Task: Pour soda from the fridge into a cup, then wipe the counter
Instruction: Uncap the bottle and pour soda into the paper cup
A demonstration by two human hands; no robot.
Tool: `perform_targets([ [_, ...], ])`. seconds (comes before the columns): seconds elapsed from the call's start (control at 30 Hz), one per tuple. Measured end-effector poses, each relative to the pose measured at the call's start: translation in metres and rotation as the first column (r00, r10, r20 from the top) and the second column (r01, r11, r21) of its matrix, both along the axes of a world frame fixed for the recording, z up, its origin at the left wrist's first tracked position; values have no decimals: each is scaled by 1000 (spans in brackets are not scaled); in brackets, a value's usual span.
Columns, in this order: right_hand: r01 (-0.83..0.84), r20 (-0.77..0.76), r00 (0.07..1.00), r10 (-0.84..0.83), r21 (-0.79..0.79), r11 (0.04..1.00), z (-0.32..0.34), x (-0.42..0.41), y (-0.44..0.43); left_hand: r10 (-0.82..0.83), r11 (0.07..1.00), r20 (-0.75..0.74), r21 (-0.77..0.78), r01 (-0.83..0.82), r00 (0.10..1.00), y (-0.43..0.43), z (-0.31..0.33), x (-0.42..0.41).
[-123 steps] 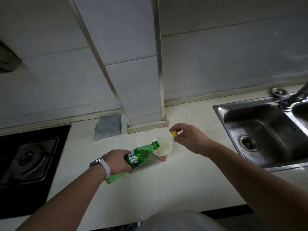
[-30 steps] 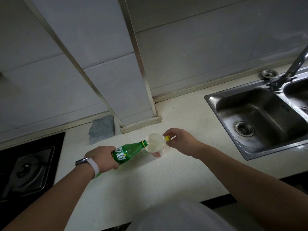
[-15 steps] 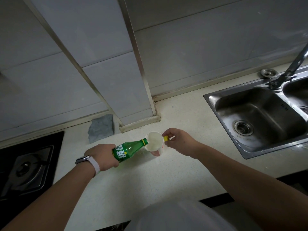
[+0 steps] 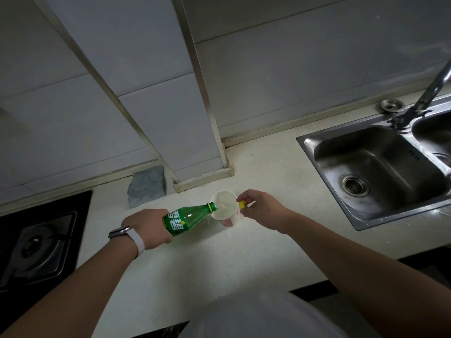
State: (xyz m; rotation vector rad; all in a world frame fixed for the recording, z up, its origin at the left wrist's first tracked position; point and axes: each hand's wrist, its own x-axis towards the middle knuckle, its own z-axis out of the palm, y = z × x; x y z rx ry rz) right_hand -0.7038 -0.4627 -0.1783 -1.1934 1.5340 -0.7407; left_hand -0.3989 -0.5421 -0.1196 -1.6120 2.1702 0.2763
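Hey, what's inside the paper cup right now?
The paper cup holds pale, foamy liquid, and the green bottle is tipped with its mouth over the rim. The foam hides how deep the liquid goes.

I see a home kitchen: a pale counter [image 4: 244, 259] against a tiled wall [image 4: 292, 64], a steel sink [image 4: 380, 167] with tap [image 4: 436, 84], and a gas hob [image 4: 36, 250] at left

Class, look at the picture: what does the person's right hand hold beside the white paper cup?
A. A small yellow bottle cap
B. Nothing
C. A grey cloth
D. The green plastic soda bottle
A: the right hand pinches a small yellow bottle cap beside the white paper cup, while the left hand tilts the green plastic soda bottle.
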Motion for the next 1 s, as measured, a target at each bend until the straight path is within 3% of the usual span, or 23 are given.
perform_targets([
  [1.0,14,-14,1000,-14,49,999,-4,-3,6,18,1000,-18,-1,-18,1000,-2,-2,5],
])
